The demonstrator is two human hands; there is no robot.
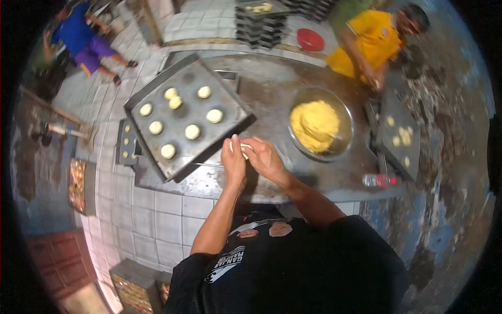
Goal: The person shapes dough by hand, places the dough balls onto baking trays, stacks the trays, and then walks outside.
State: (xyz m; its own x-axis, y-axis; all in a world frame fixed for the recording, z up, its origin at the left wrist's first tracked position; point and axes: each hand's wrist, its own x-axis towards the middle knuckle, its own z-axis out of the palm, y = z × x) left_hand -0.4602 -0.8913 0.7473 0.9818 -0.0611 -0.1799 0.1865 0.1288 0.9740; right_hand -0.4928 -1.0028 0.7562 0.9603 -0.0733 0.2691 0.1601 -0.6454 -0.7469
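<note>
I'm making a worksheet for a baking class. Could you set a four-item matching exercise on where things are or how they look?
1. Yellow mixture
2. Bottle
3. Piece of dough
4. Dough balls

A. Held between left hand and right hand
B. Spaced over the large tray
C. Heaped in the metal bowl
D. Clear, with red at one end

Pairs: 1-C, 2-D, 3-A, 4-B

Fisheye distortion, corners black. Moderate light. Dark shadow lies under near edge of baking tray (178, 118); floor tiles (107, 141) left of it read bright, soft.
</note>
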